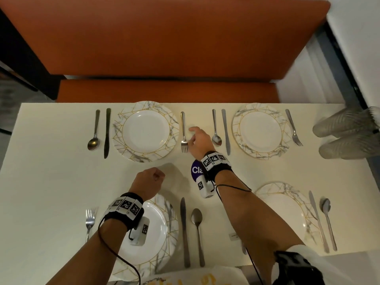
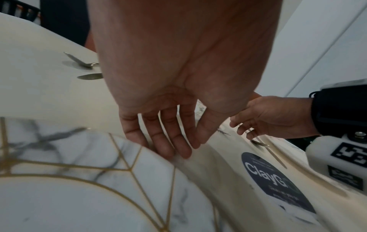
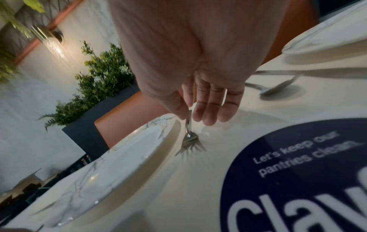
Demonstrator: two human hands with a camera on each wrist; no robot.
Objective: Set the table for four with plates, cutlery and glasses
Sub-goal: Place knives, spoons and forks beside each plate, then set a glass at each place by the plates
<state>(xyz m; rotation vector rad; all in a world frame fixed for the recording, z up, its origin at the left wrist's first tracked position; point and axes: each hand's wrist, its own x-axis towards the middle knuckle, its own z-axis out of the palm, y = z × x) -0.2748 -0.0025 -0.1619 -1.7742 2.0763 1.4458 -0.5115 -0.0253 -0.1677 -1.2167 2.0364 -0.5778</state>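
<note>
Four marble-patterned plates with gold lines sit on the cream table (image 1: 51,171): far left (image 1: 146,155), far right (image 1: 260,153), near left (image 1: 164,229) and near right (image 1: 287,208). Each has a knife, spoon and fork beside it. My right hand (image 1: 190,138) reaches to the fork (image 1: 183,126) right of the far left plate. In the right wrist view the thumb and forefinger of my right hand (image 3: 190,114) pinch the neck of that fork (image 3: 189,138), tines toward me on the table. My left hand (image 1: 158,175) hovers mid-table, fingers (image 2: 164,147) loosely hanging and holding nothing.
Ribbed translucent glasses (image 1: 347,136) lie at the table's right edge. A round purple sticker (image 1: 196,170) is on the table under my right wrist. An orange bench (image 1: 164,48) runs along the far side. A white wall (image 1: 359,38) stands on the right.
</note>
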